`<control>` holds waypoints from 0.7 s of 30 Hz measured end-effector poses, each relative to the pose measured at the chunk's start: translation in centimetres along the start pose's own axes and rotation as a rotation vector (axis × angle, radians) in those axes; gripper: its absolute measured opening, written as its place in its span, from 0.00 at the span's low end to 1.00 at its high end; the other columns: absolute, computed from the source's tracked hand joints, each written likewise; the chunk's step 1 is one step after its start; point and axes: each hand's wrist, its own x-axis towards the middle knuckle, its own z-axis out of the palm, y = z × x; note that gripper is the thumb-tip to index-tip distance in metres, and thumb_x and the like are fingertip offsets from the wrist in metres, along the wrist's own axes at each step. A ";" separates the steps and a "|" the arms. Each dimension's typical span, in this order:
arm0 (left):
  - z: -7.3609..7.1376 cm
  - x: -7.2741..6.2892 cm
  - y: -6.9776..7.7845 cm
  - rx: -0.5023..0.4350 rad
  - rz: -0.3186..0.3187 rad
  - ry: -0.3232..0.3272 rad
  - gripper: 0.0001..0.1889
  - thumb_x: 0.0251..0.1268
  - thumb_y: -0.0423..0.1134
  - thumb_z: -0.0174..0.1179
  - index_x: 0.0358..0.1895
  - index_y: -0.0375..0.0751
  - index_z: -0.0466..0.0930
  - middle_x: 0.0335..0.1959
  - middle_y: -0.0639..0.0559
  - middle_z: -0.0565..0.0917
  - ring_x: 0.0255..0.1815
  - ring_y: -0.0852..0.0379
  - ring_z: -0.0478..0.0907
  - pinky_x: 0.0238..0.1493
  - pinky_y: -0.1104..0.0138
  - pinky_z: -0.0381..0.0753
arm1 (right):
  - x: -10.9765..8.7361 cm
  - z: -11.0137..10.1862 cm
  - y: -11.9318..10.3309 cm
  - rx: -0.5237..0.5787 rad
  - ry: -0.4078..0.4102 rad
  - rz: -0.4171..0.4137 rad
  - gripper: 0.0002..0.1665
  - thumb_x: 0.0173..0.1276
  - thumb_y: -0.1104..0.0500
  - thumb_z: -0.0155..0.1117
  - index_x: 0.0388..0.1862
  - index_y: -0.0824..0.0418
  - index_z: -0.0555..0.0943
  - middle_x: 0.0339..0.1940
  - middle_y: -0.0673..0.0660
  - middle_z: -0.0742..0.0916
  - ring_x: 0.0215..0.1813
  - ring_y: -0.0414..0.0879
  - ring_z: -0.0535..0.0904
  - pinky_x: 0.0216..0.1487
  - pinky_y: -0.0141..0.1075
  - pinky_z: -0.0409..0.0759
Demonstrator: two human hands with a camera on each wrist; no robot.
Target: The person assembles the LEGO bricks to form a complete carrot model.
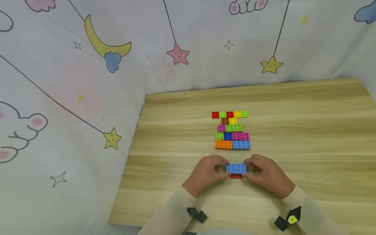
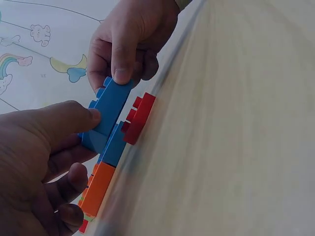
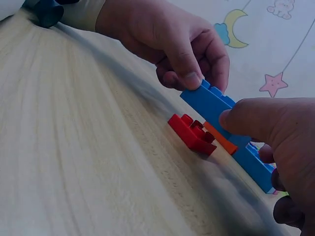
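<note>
Blocks (image 1: pixel 233 128) in five rows lie on a wooden table (image 1: pixel 176 130), an orange block (image 1: pixel 224 145) at the left of the nearest row. Nearer, the left hand (image 1: pixel 209 173) pinches the left end of a blue block (image 1: pixel 236 168) and the right hand (image 1: pixel 269 174) pinches its right end. The held block is just above a red block (image 1: pixel 236 176) on the table.

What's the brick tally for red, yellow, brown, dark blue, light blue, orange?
Light blue bricks: 2
Red bricks: 3
Yellow bricks: 2
Brown brick: 1
Dark blue brick: 1
Orange brick: 1
Total: 10
</note>
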 end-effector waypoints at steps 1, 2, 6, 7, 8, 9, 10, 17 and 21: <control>0.0 -0.1 0.0 0.005 0.006 -0.001 0.13 0.60 0.43 0.76 0.48 0.52 0.89 0.37 0.63 0.84 0.24 0.67 0.69 0.26 0.74 0.71 | -0.1 0.0 0.0 0.000 -0.004 -0.003 0.20 0.57 0.56 0.84 0.47 0.47 0.86 0.35 0.41 0.82 0.38 0.37 0.76 0.40 0.33 0.80; 0.1 -0.1 -0.1 0.011 0.015 0.001 0.13 0.60 0.43 0.77 0.48 0.52 0.89 0.39 0.64 0.84 0.24 0.67 0.69 0.26 0.75 0.71 | -0.1 0.0 0.0 0.001 -0.008 -0.009 0.20 0.57 0.56 0.84 0.47 0.47 0.85 0.37 0.40 0.82 0.40 0.37 0.78 0.43 0.34 0.81; 0.1 -0.3 0.0 0.032 0.029 0.003 0.13 0.60 0.44 0.77 0.48 0.52 0.89 0.42 0.65 0.85 0.26 0.68 0.69 0.28 0.76 0.72 | -0.1 0.0 -0.1 -0.002 -0.016 -0.030 0.20 0.57 0.56 0.84 0.47 0.46 0.85 0.45 0.38 0.85 0.48 0.38 0.81 0.52 0.39 0.82; 0.1 -0.4 0.0 0.036 0.028 0.002 0.13 0.59 0.44 0.77 0.48 0.52 0.89 0.42 0.65 0.85 0.26 0.68 0.69 0.28 0.75 0.72 | -0.1 0.0 -0.1 -0.003 -0.018 -0.036 0.20 0.57 0.56 0.84 0.47 0.46 0.85 0.46 0.38 0.85 0.49 0.38 0.81 0.53 0.40 0.83; 0.1 -0.4 0.0 0.037 0.025 0.002 0.14 0.59 0.44 0.77 0.48 0.52 0.89 0.42 0.65 0.85 0.26 0.67 0.69 0.29 0.75 0.72 | -0.1 0.0 -0.1 -0.001 -0.022 -0.037 0.21 0.58 0.56 0.84 0.48 0.47 0.85 0.46 0.39 0.86 0.49 0.38 0.81 0.53 0.41 0.83; 0.1 -0.5 0.0 0.035 0.019 0.000 0.14 0.59 0.44 0.77 0.48 0.51 0.90 0.42 0.65 0.85 0.26 0.67 0.69 0.28 0.75 0.72 | -0.1 0.0 -0.1 0.000 -0.027 -0.032 0.21 0.58 0.56 0.84 0.48 0.47 0.85 0.47 0.39 0.86 0.49 0.38 0.81 0.52 0.41 0.83; 0.1 -0.5 0.0 0.040 0.016 -0.004 0.14 0.59 0.44 0.77 0.48 0.52 0.90 0.42 0.65 0.85 0.26 0.67 0.69 0.28 0.75 0.72 | -0.2 0.0 0.0 0.000 -0.032 -0.028 0.21 0.58 0.56 0.83 0.48 0.47 0.85 0.47 0.39 0.86 0.49 0.38 0.81 0.52 0.41 0.83; 0.4 -0.5 0.0 0.054 0.013 -0.016 0.14 0.60 0.45 0.77 0.48 0.51 0.90 0.42 0.65 0.85 0.28 0.67 0.70 0.29 0.76 0.72 | -0.4 0.1 0.0 0.020 -0.057 -0.013 0.22 0.60 0.57 0.82 0.53 0.49 0.86 0.50 0.41 0.87 0.51 0.39 0.82 0.52 0.42 0.84; 0.4 -0.5 0.1 0.062 0.032 -0.015 0.14 0.60 0.45 0.77 0.48 0.51 0.90 0.43 0.64 0.87 0.29 0.67 0.70 0.31 0.76 0.73 | -0.4 0.2 -0.1 0.024 -0.063 -0.042 0.21 0.61 0.56 0.82 0.52 0.45 0.87 0.49 0.37 0.86 0.52 0.38 0.81 0.54 0.41 0.83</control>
